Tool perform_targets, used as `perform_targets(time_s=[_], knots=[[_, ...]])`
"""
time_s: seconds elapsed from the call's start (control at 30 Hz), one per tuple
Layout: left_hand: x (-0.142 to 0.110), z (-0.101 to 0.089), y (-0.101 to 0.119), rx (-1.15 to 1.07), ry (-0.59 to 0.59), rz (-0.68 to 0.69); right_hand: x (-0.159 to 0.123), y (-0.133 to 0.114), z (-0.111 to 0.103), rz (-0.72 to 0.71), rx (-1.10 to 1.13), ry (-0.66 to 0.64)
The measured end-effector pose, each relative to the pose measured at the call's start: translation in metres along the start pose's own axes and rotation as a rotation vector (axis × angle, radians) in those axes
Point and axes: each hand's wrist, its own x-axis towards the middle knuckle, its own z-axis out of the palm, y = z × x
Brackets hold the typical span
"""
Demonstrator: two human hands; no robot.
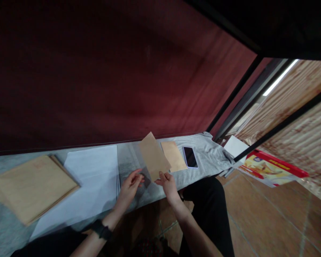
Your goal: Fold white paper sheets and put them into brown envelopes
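Note:
A brown paper envelope [154,155] is tilted up off the grey cloth, its lower edge pinched in my right hand [166,181]. To its left, my left hand [133,180] hovers with fingers curled but apart, holding nothing that I can see. Another brown envelope [175,156] lies flat just behind and to the right of the held one, partly covered by it. White paper sheets [96,178] lie left of my left hand. Farther left, a stack of larger brown envelopes [34,185] rests partly over the sheets.
A phone [190,157] lies on the grey cloth [211,151] at the right. A dark red panel [123,89] rises behind the surface. Black metal bars [235,94] stand at the right, with a red and yellow printed box [273,167] beyond on the tiled floor [256,210].

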Motion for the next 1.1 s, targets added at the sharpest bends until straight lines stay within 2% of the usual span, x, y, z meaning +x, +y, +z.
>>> perform_targets(time_s=[0.13, 0.23, 0.5, 0.67, 0.77, 0.87, 1.0, 1.1], knots=[[0.000, -0.001, -0.005, -0.038, -0.102, -0.115, -0.008, 0.007, 0.010, 0.274, 0.527, -0.096], [-0.002, 0.002, -0.010, -0.066, -0.105, -0.153, -0.015, 0.011, 0.017, 0.378, 0.663, -0.152], [0.001, 0.001, -0.019, -0.085, -0.101, -0.197, -0.014, 0.014, 0.014, 0.430, 0.675, -0.254], [0.004, -0.001, -0.019, -0.032, -0.098, -0.232, -0.025, 0.023, -0.006, 0.415, 0.476, -0.338], [0.005, -0.001, -0.020, 0.009, -0.099, -0.233, -0.033, 0.027, -0.022, 0.216, 0.139, -0.289], [0.006, 0.000, -0.022, 0.066, -0.112, -0.228, -0.035, 0.025, -0.032, -0.113, -0.198, -0.219], [0.010, -0.003, -0.023, 0.198, -0.133, -0.213, -0.035, 0.024, -0.033, -0.570, -0.730, -0.319], [0.007, -0.008, -0.020, 0.480, -0.143, -0.154, -0.036, 0.030, -0.031, -0.664, -0.922, -0.375]])
